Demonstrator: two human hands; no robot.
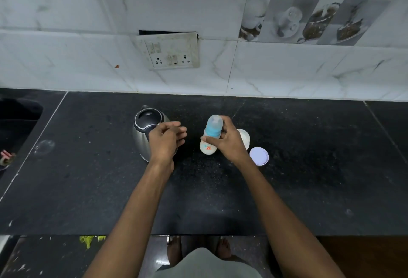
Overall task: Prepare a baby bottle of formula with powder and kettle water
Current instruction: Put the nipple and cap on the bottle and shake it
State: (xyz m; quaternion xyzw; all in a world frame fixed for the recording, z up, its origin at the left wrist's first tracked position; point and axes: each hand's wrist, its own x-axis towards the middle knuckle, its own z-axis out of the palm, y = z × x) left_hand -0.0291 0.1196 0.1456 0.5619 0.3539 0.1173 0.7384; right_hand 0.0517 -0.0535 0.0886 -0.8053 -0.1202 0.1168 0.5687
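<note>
The right hand [229, 143] is gripping the baby bottle [210, 136], standing capped near the middle of the black counter [88, 189]. The left hand [165, 138] is hovering over the kettle [145, 127] at nine o'clock, fingers loosely curled, holding nothing. A jar [244, 137] and its lid [259, 156] are lying at three and four o'clock. Bare counter is stretching toward the front edge. The bottle's orange print is unreadable.
</note>
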